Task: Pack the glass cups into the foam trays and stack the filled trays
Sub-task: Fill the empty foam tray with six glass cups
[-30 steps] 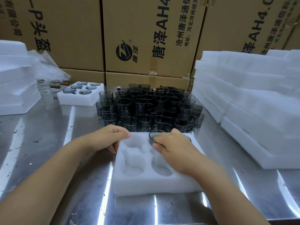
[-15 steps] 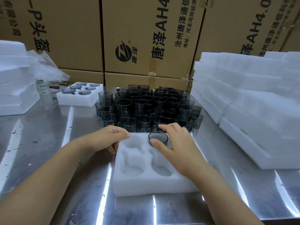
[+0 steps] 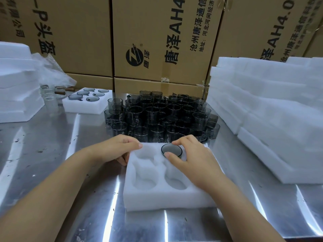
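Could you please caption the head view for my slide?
Right hand holds a grey glass cup seated in the foam tray; left hand grips the tray.

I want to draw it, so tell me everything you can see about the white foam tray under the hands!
The foam tray is a thick white block of soft-looking foam, lying flat on the shiny metal table. Rounded pockets are cut into its top. The far right pocket holds one smoky grey glass cup, sunk to its rim; the other pockets in view are empty. The left hand grips its far left corner. The right hand lies over its right side, pinching the cup's rim.
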